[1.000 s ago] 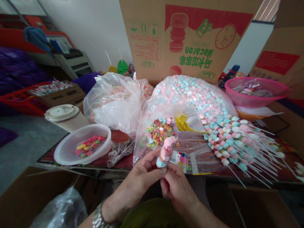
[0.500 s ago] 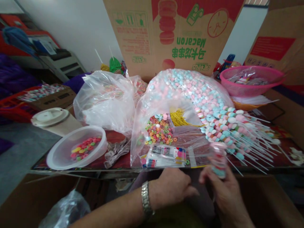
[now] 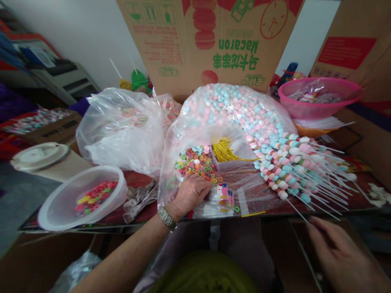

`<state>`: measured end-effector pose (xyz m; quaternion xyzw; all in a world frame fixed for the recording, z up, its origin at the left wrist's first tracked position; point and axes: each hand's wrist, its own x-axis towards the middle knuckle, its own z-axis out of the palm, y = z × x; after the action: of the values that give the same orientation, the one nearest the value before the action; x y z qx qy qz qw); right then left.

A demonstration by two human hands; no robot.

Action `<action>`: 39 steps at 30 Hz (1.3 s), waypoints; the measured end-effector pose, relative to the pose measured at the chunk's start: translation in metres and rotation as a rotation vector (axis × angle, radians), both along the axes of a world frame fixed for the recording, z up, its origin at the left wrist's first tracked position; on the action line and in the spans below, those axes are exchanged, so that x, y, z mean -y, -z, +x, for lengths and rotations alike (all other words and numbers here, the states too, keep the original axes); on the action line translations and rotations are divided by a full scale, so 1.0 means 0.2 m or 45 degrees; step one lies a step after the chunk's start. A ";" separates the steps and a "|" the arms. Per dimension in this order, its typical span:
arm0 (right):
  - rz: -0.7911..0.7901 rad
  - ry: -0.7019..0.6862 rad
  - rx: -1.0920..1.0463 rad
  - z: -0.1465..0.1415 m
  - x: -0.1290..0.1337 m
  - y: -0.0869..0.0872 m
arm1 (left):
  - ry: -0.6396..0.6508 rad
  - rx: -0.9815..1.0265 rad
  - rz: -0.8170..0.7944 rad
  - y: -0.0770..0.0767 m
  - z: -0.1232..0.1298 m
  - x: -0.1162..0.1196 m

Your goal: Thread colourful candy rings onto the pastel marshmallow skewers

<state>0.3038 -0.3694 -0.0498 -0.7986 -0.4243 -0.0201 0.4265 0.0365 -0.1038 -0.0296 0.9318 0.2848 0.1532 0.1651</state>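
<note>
As the head camera looks down over the work, the left hand (image 3: 191, 194) lies on a clear plastic bag (image 3: 168, 181), its fingers (image 3: 204, 184) together and stretched out along the lower edge of a heap of multicoloured candy rings (image 3: 195, 162). Whether those fingers pinch anything cannot be told. A metal-band wristwatch (image 3: 167, 218) circles that wrist. Just right of the fingers lies a printed packet (image 3: 224, 199).

The right hand (image 3: 337, 250) sits low at the lower right, below the edge of the surface (image 3: 140, 176), its fingers (image 3: 317, 224) loosely together and slightly curled, with nothing visible between them. Near them, up and to the left, the white stick ends of candy skewers (image 3: 301, 179) fan out, each threaded with pink, blue and white beads.

Behind the hands, a large bag of loose pastel candy beads (image 3: 238, 106) bulges beside a bundle of yellow twist ties (image 3: 224, 150). To the left, a round translucent tub (image 3: 81, 203) holds more rings, and a pink plastic basket (image 3: 319, 110) sits at the far right. An upside-down "Macaron" carton (image 3: 210, 44) stands at the back.
</note>
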 end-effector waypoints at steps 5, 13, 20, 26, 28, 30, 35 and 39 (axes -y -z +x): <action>0.160 -0.596 0.294 -0.41 -0.68 -0.10 | 0.068 0.177 -0.035 -0.09 -0.04 0.04; 0.020 -0.697 0.204 -0.46 -0.95 -0.06 | 0.058 0.114 -0.017 0.02 -0.04 0.00; -0.079 -0.532 0.019 -0.25 -0.69 -0.17 | -0.014 0.188 0.064 -0.08 -0.11 0.04; -0.006 -0.875 -0.105 -0.46 -0.59 -0.26 | 0.104 0.353 -0.375 -0.26 0.07 0.23; -0.004 -0.898 -0.179 -0.47 -0.58 -0.28 | 0.066 0.337 -0.658 -0.24 0.11 0.26; -0.011 -0.914 -0.225 -0.45 -0.56 -0.28 | 0.049 0.334 -0.922 -0.21 0.13 0.27; -0.022 -0.938 -0.293 -0.40 -0.50 -0.24 | 0.023 0.382 -1.309 -0.18 0.12 0.27; -0.062 -0.820 -0.477 -0.41 -0.49 -0.19 | -0.023 0.458 -1.285 -0.17 0.13 0.28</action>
<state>0.2211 -0.2707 -0.0128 -0.6239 -0.5687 0.2716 0.4621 0.0629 -0.1596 0.0044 0.6931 0.2983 0.1557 0.6375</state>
